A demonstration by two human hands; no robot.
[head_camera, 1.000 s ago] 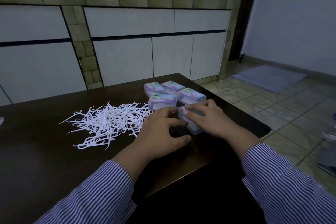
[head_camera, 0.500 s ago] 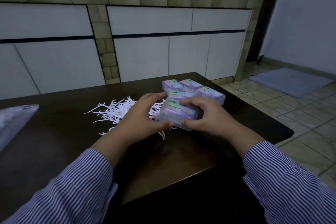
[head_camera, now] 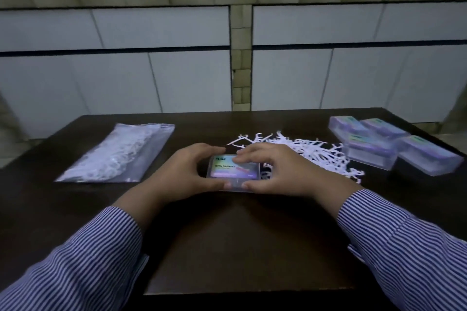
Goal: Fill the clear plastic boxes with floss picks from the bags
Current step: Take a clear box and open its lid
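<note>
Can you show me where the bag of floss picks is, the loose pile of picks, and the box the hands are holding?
bag (head_camera: 115, 155), head view, middle of the bag.
loose pile (head_camera: 313, 151), head view, middle of the pile.
held box (head_camera: 228, 168), head view, printed lid.

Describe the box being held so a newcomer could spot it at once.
On the dark table, near its middle, a clear box sits between the left hand and right hand. The other four boxes cluster untouched at far right.
</note>
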